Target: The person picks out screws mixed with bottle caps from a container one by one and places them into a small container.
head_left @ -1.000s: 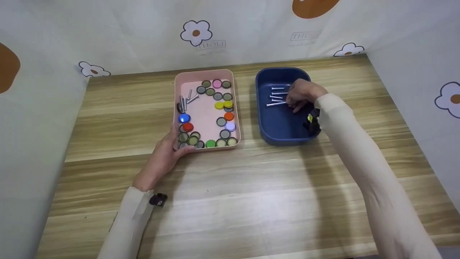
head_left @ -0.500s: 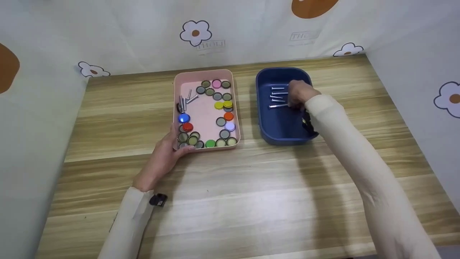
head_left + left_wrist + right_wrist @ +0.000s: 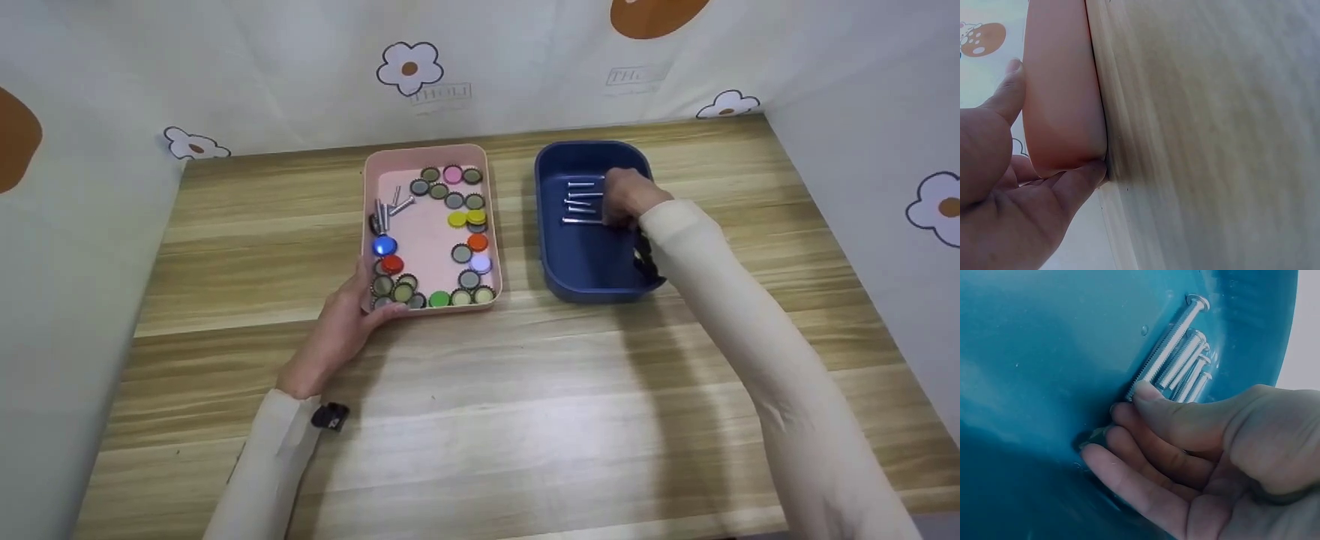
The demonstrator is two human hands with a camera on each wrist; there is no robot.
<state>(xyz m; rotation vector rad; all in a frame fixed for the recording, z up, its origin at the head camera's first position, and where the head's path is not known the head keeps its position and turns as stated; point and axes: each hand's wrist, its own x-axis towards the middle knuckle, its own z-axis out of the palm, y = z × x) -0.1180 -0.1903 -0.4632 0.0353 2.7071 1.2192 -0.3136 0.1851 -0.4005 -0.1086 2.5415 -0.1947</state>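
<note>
My left hand point(image 3: 334, 330) holds the near-left corner of a shallow pink tray point(image 3: 424, 244), with fingers along its side and the thumb at the front. In the left wrist view that hand cups the tray's corner point(image 3: 1064, 112). My right hand point(image 3: 630, 196) is inside a deep navy-blue box point(image 3: 581, 262). Its thumb and index finger pinch the threaded end of a long silver screw point(image 3: 1168, 349). Several shorter screws point(image 3: 1185, 360) lie beside it in a row, heads pointing the same way. My hand hides part of them.
Several bottle caps sit along the tray's edges, some coloured, such as a blue cap point(image 3: 385, 246) and a green cap point(image 3: 439, 299). More silver screws point(image 3: 384, 214) lie at the tray's left side. A patterned cloth wall point(image 3: 525, 67) stands behind the wooden table point(image 3: 465, 420).
My right hand has shifted slightly, and the long screw it pinches has turned from slanted to nearly level, closer in line with the row. My left hand keeps its place on the tray.
</note>
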